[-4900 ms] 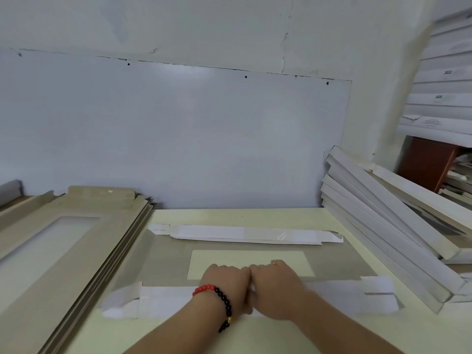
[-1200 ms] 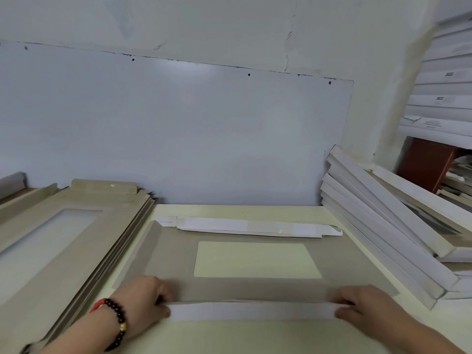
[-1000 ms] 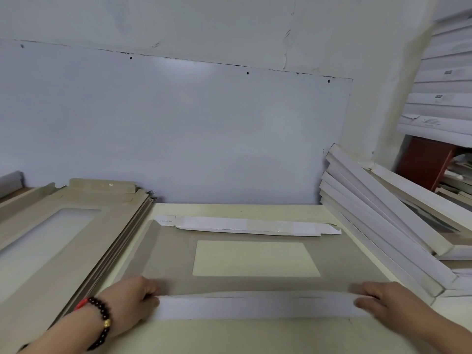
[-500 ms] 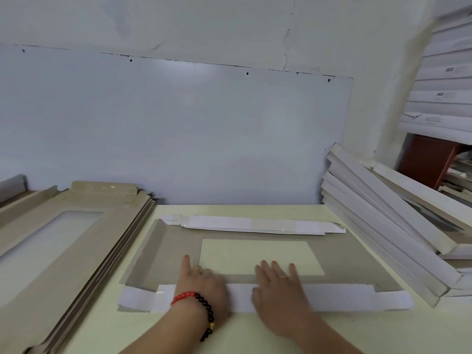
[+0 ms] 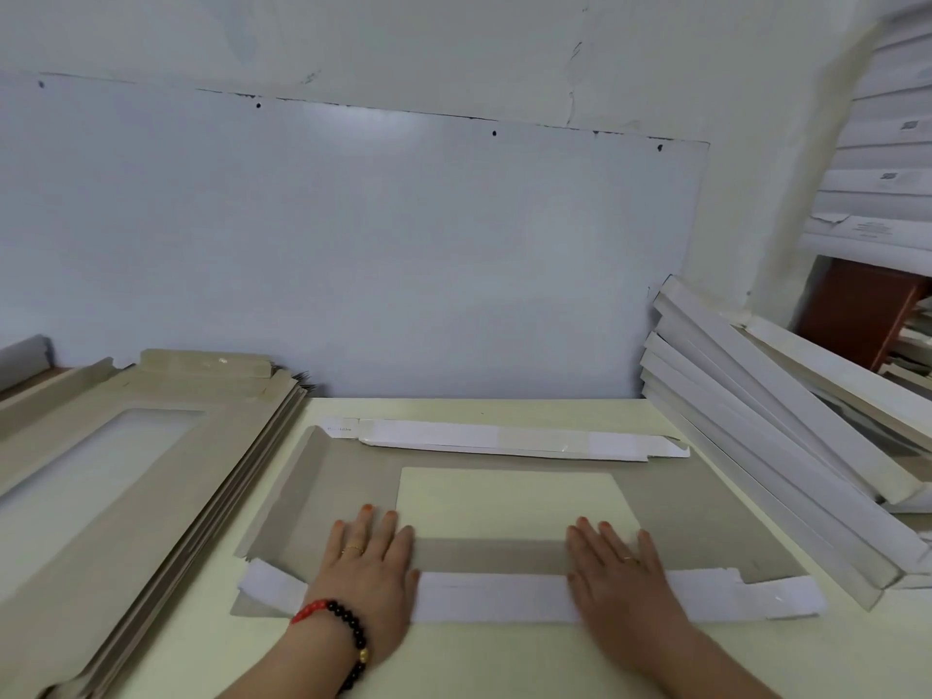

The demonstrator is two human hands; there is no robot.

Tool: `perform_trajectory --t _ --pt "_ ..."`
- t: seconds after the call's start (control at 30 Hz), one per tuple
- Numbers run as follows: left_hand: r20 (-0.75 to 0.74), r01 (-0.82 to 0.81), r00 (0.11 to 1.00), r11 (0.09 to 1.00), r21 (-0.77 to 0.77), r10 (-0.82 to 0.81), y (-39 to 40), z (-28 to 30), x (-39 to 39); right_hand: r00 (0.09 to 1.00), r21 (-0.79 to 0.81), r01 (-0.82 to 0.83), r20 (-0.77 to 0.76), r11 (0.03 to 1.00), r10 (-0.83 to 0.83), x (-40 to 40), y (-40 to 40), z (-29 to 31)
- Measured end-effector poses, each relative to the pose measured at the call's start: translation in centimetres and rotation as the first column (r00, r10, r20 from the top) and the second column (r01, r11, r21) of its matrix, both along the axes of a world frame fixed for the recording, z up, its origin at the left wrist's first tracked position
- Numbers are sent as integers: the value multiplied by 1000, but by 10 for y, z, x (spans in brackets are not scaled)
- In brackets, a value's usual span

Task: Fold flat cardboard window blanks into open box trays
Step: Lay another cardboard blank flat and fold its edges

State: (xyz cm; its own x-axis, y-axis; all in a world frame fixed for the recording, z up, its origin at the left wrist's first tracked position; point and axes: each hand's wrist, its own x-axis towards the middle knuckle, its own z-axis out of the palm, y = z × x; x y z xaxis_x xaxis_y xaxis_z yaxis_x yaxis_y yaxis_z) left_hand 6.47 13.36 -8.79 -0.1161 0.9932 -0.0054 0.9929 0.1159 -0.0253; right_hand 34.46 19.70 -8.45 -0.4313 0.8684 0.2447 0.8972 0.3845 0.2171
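Both hands have slid apart since half a second ago: left hand [image 5: 367,567] and right hand [image 5: 618,572], fingers straight and spread, press the near white flap [image 5: 491,597] of the cardboard blank [image 5: 706,517] flat on the bench [image 5: 504,663]. Labels on stacked boxes [image 5: 877,179] unreadable.

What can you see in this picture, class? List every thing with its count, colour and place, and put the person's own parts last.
blank: one, grey-brown with white flaps, flat on the table in the middle, near and far flaps folded in
window: one, cut out of the blank's middle, table showing through
table: one, pale yellow, under everything
flat stack: one pile, beige, at the left
trays: several, white, leaning at the right
board: one, pale blue-grey, on the wall behind
bracelet: one, red and black beads, left wrist
left hand: flat on the near flap
right hand: flat on the near flap
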Motion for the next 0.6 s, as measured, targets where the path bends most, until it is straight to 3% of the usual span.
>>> perform_trajectory --t 0.17,0.6 --pt "41 -70 997 998 -4 70 -11 0 -37 980 -303 191 1 934 -200 74 24 -3" --pt "50 -169 984 986 5 168 -24 0 -80 933 -354 315 -55 880 -356 149 33 3"
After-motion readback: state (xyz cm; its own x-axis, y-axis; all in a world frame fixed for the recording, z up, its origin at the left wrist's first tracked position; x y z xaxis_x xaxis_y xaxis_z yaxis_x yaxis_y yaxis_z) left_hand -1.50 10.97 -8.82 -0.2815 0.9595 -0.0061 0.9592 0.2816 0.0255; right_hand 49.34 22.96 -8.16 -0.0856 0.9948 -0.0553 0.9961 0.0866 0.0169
